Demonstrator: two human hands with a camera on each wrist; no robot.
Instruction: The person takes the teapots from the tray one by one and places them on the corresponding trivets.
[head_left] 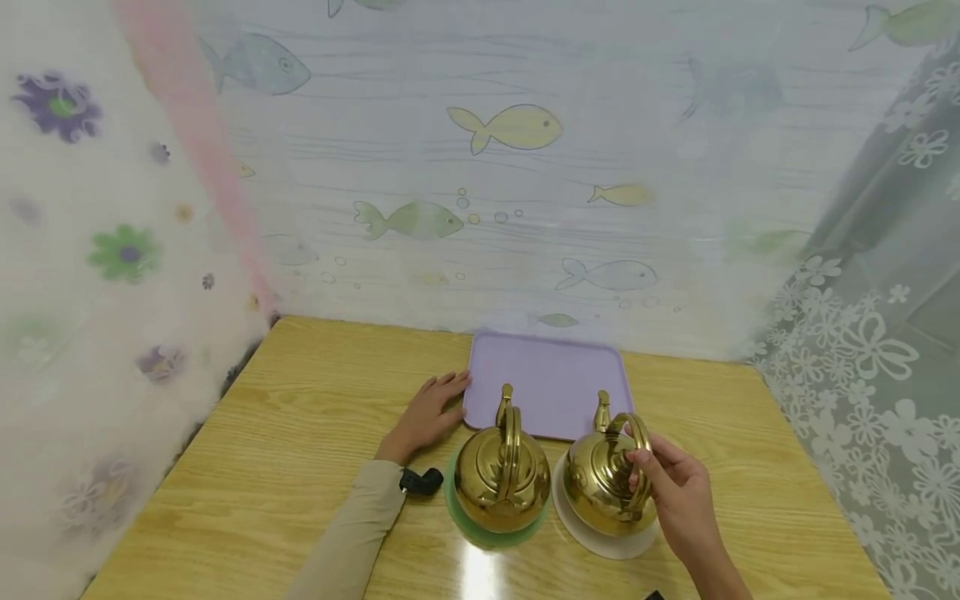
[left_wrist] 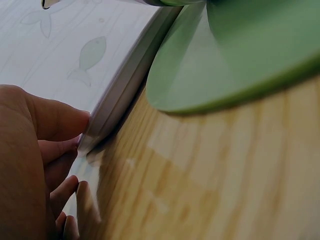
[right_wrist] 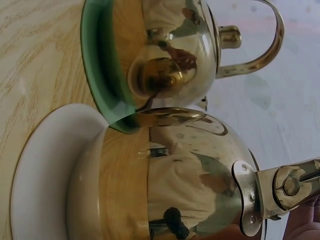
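Two shiny gold kettles stand side by side, spouts toward the back. The left kettle point(head_left: 501, 479) rests on a green plate point(left_wrist: 187, 82). Under the right kettle point(right_wrist: 175, 175) is a whitish plate point(right_wrist: 42, 165). My right hand point(head_left: 681, 492) holds the right kettle's arched handle point(head_left: 642, 437), thumb and fingers around it; the right wrist view shows only a bit of the hand at the lower right. My left hand point(head_left: 427, 418) touches the left edge of a purple tray point(head_left: 543, 371) with fairly straight fingers; its thumb point(left_wrist: 65, 119) meets the rim in the left wrist view.
The tray lies flat behind the kettles, its near edge close to the spouts. All stand on a light wooden table point(head_left: 322, 400). A fish-patterned sheet point(head_left: 420, 167) hangs at the back; flowered curtains close off the left and right. A black device point(head_left: 422, 482) sits at the left wrist.
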